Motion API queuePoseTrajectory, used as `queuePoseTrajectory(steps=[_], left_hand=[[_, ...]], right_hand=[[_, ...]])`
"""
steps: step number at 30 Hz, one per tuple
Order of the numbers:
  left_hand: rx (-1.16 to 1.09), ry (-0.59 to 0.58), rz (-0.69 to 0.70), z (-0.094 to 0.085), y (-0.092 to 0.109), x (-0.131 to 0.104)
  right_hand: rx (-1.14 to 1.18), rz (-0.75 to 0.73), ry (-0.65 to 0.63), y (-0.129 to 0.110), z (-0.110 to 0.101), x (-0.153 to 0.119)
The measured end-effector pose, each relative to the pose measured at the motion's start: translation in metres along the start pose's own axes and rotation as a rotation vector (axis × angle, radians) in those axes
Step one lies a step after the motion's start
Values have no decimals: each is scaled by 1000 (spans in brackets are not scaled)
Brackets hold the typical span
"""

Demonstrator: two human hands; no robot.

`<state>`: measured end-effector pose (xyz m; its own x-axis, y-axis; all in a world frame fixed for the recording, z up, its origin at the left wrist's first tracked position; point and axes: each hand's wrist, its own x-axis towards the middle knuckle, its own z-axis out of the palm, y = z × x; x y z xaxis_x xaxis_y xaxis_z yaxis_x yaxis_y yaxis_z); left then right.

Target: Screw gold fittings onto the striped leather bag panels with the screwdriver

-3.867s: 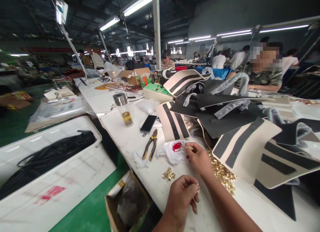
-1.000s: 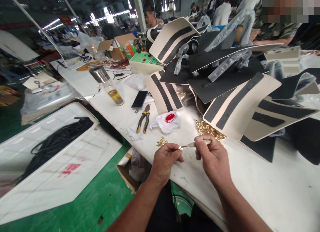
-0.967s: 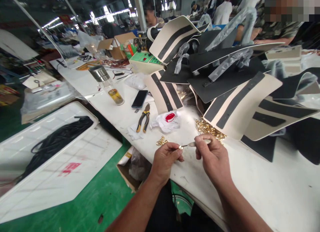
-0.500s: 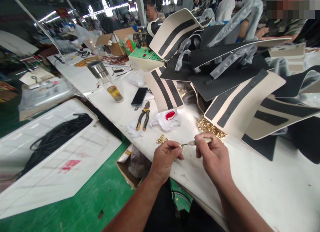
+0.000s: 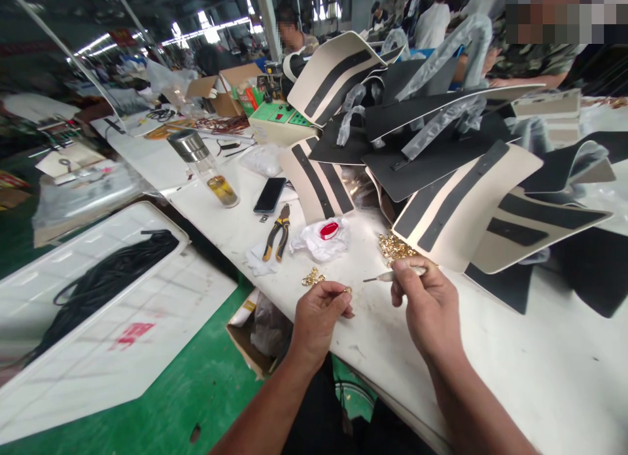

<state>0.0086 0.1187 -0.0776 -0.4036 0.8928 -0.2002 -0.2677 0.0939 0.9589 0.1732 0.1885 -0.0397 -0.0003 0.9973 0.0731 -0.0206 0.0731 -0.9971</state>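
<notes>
While snug around pointed tool [image 5: 384,277], right hand [image 5: 428,304] apart from left hand [image 5: 316,316], closed tight on gold fitting [image 5: 348,290].

bright tabletop, dim hall behind, distant strip lights glowing, edges stretched and blurred, background soft

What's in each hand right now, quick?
Left hand: fingers closed on a small gold metal piece.
Right hand: fingers closed around a thin-tipped tool, its tip apart from the gold piece.
</notes>
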Motion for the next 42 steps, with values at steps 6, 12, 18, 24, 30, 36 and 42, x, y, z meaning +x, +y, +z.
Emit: queuePoseTrajectory(steps=[6,12,18,24,30,36,42], left_hand=[[688,96,415,-27,8,4],[1142,92,704,-50,10,24],[1232,56,818,-21,12,25],[1310,-137,679,64,9,42],[1313,-206,593,102,0,71],[1176,-241,606,92,1,72],[367,-135,210,60,8,35]], right_hand=[[396,39,146,-3,-15,22],[613,135,237,-15,-29,34],[685,188,223,-20,-30,34],[697,195,173,-19,-26,32],[713,198,160,-15,-26,35],[714,181,141,-14,-27,36],[683,214,102,-14,-21,28]])
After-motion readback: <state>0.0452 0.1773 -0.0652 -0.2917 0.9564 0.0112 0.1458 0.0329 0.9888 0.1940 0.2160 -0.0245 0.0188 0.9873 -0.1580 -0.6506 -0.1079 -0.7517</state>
